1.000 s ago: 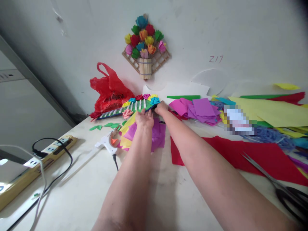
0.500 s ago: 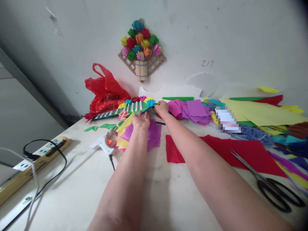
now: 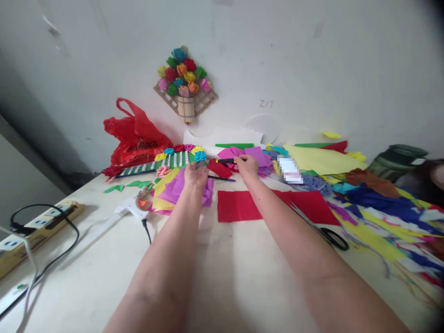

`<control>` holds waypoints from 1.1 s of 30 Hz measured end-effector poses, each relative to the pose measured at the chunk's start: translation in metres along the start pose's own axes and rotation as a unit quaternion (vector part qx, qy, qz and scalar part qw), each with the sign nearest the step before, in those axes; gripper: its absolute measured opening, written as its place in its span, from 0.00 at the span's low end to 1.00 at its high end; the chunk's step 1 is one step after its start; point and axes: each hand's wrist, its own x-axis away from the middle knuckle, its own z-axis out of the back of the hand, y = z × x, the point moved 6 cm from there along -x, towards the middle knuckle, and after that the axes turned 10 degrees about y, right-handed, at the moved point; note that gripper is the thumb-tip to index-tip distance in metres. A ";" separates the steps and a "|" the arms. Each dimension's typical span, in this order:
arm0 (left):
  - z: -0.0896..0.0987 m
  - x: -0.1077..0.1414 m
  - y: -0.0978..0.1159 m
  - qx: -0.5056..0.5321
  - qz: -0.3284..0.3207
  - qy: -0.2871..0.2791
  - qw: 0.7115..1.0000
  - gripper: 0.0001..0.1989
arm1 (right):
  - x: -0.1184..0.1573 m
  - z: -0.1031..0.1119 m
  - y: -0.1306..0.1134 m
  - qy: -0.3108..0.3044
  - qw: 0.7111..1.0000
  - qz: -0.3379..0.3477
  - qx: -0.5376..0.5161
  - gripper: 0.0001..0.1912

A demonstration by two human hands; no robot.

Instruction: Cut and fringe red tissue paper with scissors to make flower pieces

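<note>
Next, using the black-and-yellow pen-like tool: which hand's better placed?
Probably the right hand: it holds the black-and-yellow pen-like tool by one end. The left hand is apart from it, near the green board.

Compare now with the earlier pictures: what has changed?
The right hand has moved right, away from the decorated board, its grip now plainly on a black-and-yellow pen-like tool; when it was taken is unclear. The left hand has shifted slightly right. The board, glue gun and red bag stayed put.
</note>
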 end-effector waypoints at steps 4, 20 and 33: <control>-0.004 0.029 -0.024 -0.046 0.000 0.006 0.999 0.20 | 0.024 0.030 0.027 0.054 0.952 -0.179 -0.243 0.09; 0.014 0.109 -0.084 -0.050 -0.052 -0.106 0.992 0.03 | 0.114 0.079 0.041 -0.060 0.872 -0.305 -0.379 0.19; 0.035 0.110 -0.094 -0.063 -0.069 -0.153 0.984 0.04 | 0.136 0.081 0.036 -0.366 0.816 -0.195 -0.403 0.08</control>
